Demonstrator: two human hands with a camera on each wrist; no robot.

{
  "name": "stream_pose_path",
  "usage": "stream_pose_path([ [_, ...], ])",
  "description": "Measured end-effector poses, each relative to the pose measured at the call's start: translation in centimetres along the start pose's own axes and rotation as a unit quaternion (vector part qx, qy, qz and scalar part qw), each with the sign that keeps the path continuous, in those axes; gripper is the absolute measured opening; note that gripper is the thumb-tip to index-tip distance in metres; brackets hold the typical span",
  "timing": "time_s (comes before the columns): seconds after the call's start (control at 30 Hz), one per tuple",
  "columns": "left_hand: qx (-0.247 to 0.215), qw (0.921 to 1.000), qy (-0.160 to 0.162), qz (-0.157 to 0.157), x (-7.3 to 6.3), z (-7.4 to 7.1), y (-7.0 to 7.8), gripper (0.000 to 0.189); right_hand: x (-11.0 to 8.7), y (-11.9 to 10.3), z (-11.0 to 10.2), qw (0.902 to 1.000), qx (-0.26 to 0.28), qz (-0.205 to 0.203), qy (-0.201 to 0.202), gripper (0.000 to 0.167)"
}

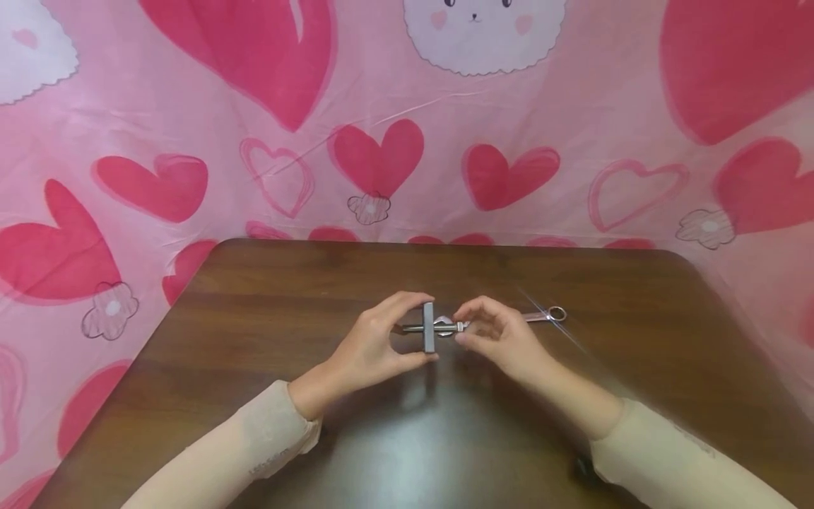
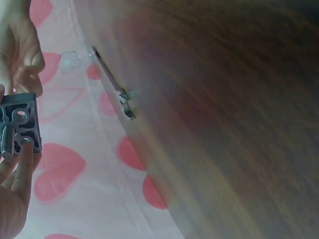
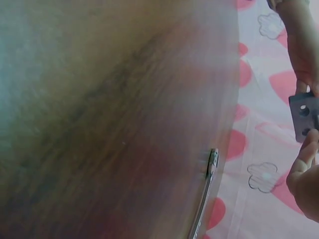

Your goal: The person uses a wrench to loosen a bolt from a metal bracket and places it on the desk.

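My left hand (image 1: 372, 343) holds a grey metal plate (image 1: 429, 328) on edge above the table, thumb along its lower edge and fingers along its upper one. A bolt (image 1: 447, 328) passes through the plate, its threaded end (image 2: 7, 142) sticking out on the recessed side. The plate's flat face (image 3: 303, 115), with round holes, is turned towards my right hand (image 1: 509, 343). There the thumb and index finger pinch the head end of the bolt. Behind the hands lies a wrench (image 1: 539, 317), partly hidden by the right fingers in the head view.
The brown wooden table (image 1: 254, 424) has rounded far corners. A pink cloth (image 1: 445, 106) with red hearts hangs behind it and down the sides. The wrench's ring end (image 1: 557, 313) points right, on the far half of the table.
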State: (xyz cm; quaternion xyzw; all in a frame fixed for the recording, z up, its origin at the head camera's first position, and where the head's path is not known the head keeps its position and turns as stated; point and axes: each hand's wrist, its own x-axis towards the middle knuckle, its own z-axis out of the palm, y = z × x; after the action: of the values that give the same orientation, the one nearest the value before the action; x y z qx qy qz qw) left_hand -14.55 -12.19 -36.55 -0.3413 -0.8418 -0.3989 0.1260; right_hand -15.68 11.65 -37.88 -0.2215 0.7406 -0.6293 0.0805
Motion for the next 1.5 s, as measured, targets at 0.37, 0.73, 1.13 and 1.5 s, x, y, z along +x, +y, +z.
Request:
stream_pose_path([
  [0.37,0.008,1.0,-0.002,0.001,-0.22,-0.06,-0.37,0.07,-0.26,0.68,-0.2,0.9997,-0.021,0.003,-0.01,0.031],
  [0.73,0.001,0.9999,-0.006,0.014,-0.15,0.33,-0.27,0.07,-0.35,0.74,-0.08,0.9995,-0.018,-0.009,0.023,0.019],
  [1.13,0.018,0.9988,0.006,0.045,-0.06,0.15,-0.5,0.07,-0.74,0.5,0.02,0.9978,-0.02,-0.062,0.009,0.03],
  [1.5,0.014,0.999,0.0,0.043,-0.06,0.16,-0.19,0.07,-0.6,0.39,-0.32,0.9997,-0.021,0.005,-0.012,0.016],
])
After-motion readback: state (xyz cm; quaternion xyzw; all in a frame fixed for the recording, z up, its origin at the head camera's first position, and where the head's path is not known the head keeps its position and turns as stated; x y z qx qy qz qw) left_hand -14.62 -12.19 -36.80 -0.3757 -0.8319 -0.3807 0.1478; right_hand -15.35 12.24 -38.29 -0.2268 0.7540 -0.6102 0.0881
